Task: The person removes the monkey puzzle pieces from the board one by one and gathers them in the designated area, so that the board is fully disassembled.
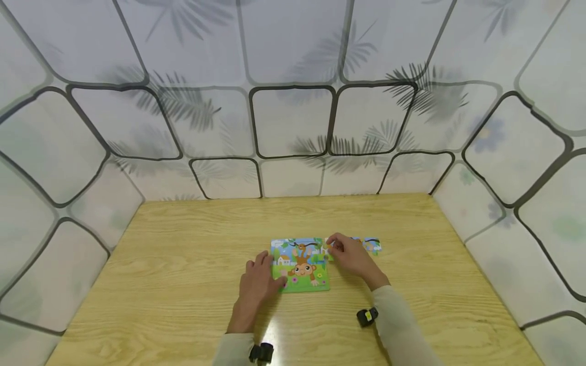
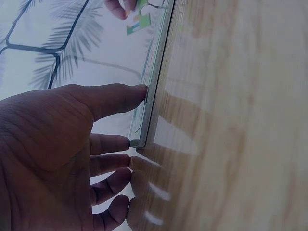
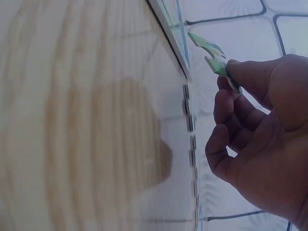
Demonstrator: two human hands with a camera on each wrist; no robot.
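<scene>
A jigsaw puzzle board [image 1: 305, 282] with a monkey picture lies on the wooden table. My left hand [image 1: 257, 282] rests at its left side, the thumb on the board near the front left corner. In the left wrist view, the index fingertip touches the board's corner [image 2: 139, 143] and the other fingers lie on the table, slightly bent. My right hand [image 1: 351, 256] pinches a green puzzle piece [image 3: 216, 60] between thumb and fingers, raised off the table in the right wrist view beside the board's right edge. Fingers partly hide this piece.
More puzzle pieces [image 1: 373, 245] lie flat to the right of the board, some behind my right hand. The wooden table [image 1: 192, 244] meets patterned fabric walls [image 1: 293, 122] at the back and on both sides.
</scene>
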